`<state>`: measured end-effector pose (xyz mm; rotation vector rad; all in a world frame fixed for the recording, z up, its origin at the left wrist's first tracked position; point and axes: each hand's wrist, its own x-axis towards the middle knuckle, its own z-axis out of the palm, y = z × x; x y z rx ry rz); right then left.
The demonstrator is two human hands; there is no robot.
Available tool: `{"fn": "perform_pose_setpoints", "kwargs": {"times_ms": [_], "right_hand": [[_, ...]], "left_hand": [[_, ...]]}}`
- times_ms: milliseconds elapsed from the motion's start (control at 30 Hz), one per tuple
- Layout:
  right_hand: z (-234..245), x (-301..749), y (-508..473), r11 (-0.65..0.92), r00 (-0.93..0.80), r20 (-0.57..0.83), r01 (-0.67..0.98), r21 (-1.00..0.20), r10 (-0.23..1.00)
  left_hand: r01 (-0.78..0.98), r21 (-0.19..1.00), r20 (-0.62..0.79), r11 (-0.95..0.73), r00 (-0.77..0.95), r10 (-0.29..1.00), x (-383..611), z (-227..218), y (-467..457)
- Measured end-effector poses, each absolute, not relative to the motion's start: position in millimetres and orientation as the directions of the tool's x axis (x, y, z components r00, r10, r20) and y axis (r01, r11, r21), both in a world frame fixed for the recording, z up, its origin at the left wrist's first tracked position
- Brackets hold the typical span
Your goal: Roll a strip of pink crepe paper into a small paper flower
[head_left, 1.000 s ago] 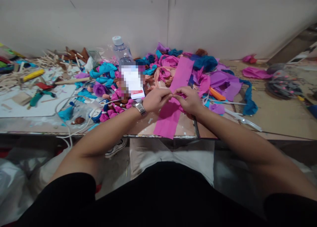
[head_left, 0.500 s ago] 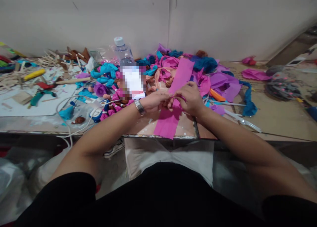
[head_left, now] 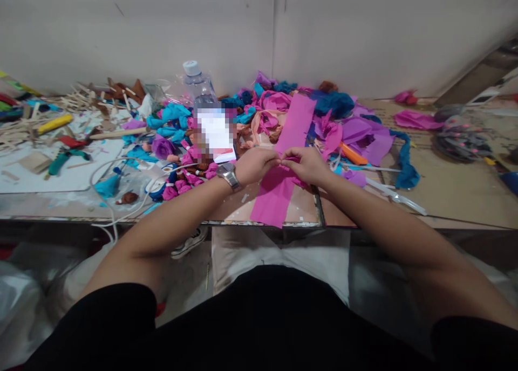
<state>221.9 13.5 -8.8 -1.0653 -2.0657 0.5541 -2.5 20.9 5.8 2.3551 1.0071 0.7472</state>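
Meeting at the tips above a flat pink strip (head_left: 276,197), the left hand (head_left: 256,166) and the right hand (head_left: 308,165) work close together over the counter (head_left: 239,212). The fingers of each hand are drawn together in a pinch, thumb against forefinger; whether something small sits between them cannot be told. The strip runs lengthwise beneath both hands, its near end at the counter's front edge and its far end among loose crumpled paper.

As for progress, a good number of small pink bundles (head_left: 183,186) lie bunched up beside the left wrist, and they look finished. A purple rosette-like piece (head_left: 163,146) lies just beyond them, also shaped. The strip, by contrast, is flat and appears unworked, and the handwork at the fingertips seems partway through. Loose purple sheets (head_left: 369,136) and an orange handle (head_left: 354,153) lie beyond the right hand; the sheets look like unshaped material. How much more remains to be made cannot be judged.
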Motion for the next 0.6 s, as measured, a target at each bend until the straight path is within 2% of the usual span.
{"fn": "perform_pose_setpoints", "kwargs": {"times_ms": [100, 200, 267, 333, 400, 467, 533, 600], "right_hand": [[-6.7, 218.7, 9.7, 0.464, -0.335, 0.333, 0.480, -0.745, 0.881], [-3.0, 216.4, 5.5, 0.481, -0.318, 0.365, 0.478, -0.735, 0.875], [-1.8, 216.2, 4.1, 0.541, -0.331, 0.428, 0.487, -0.686, 0.841], [-1.7, 217.2, 4.1, 0.610, -0.359, 0.494, 0.504, -0.611, 0.792], [-2.2, 218.9, 4.8, 0.667, -0.395, 0.545, 0.531, -0.522, 0.740], [-2.3, 220.7, 5.1, 0.709, -0.427, 0.581, 0.552, -0.440, 0.693], [-1.7, 222.1, 5.0, 0.735, -0.455, 0.600, 0.559, -0.382, 0.658], [-0.6, 222.8, 4.7, 0.751, -0.473, 0.609, 0.560, -0.351, 0.637]], "left_hand": [[0.577, 0.362, 0.355, -0.732, 0.641, 0.681, -6.5, 5.2, 24.1], [0.573, 0.300, 0.410, -0.763, 0.645, 0.645, -8.3, 6.1, 25.0], [0.529, 0.374, 0.438, -0.761, 0.623, 0.648, -7.2, 6.3, 24.1], [0.427, 0.561, 0.406, -0.710, 0.605, 0.685, -4.8, 5.4, 22.6], [0.277, 0.798, 0.282, -0.535, 0.614, 0.737, -2.0, 3.6, 20.9], [0.148, 0.955, 0.104, -0.256, 0.642, 0.760, 0.3, 2.1, 19.3], [0.066, 0.997, -0.018, -0.033, 0.645, 0.764, 1.6, 2.0, 17.8], [0.003, 0.995, -0.077, 0.098, 0.650, 0.756, 2.2, 3.0, 16.6]]}}
